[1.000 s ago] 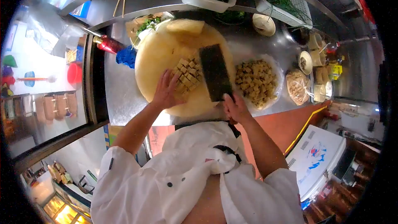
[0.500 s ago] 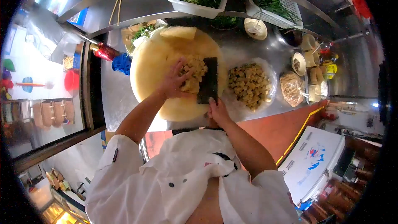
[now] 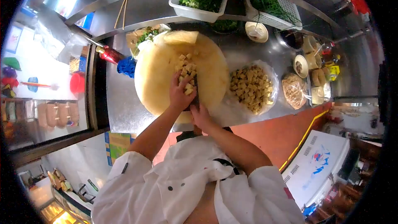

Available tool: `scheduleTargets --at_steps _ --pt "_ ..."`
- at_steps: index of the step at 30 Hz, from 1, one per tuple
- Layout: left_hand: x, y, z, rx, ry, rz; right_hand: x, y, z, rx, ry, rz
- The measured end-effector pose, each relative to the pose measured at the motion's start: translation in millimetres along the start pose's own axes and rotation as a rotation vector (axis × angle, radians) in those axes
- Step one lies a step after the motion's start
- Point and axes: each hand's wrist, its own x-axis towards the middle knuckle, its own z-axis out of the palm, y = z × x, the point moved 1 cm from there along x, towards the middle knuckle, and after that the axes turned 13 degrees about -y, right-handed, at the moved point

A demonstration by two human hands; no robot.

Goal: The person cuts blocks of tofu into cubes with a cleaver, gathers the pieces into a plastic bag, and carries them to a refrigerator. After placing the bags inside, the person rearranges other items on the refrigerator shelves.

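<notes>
On the round cutting board (image 3: pixel 155 70) lies a pile of pale cubes (image 3: pixel 185 65), smaller than the heap in the bag. My left hand (image 3: pixel 181 94) rests against the near part of the pile with its fingers apart. My right hand (image 3: pixel 201 116) is wrapped round the handle end of the cleaver (image 3: pixel 196 89), close beside my left hand. The cleaver's dark blade is seen nearly edge-on, along the right side of the cubes. A pale flat slab (image 3: pixel 181 37) lies at the board's far edge. Right of the board, a clear plastic bag (image 3: pixel 271 74) holds many cubes (image 3: pixel 251 87).
A white tub of chopped greens (image 3: pixel 201 14) and a white basket (image 3: pixel 286 20) stand on the shelf. A blue cloth (image 3: pixel 127 66) and a red bottle (image 3: pixel 109 54) are left of the board. A tied bag (image 3: pixel 293 89) and small bowls (image 3: pixel 300 66) stand at the right.
The cleaver has moved left and turned from flat to nearly edge-on. My right hand has moved left with it, closer to my left hand. The pile of cubes looks narrower.
</notes>
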Motion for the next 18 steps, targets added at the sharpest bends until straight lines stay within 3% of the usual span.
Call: scheduleTargets --at_steps 2,5,12,16,18 --pt "-8 8 3 0.053 -0.005 0.01 -20 -22 -8 0.148 -0.12 0.123" --pt "-20 28 15 0.062 -0.029 -0.071 -32 -12 -27 0.129 -0.201 0.1" --pt "-21 125 68 0.167 -0.063 0.085 -92 -8 -106 0.451 -0.272 0.086" --pt "-19 167 127 0.109 -0.16 0.144 -129 9 -164 0.303 -0.14 0.051" --pt "-11 190 155 0.088 -0.236 0.115 -146 2 -189 0.418 -0.072 0.066"
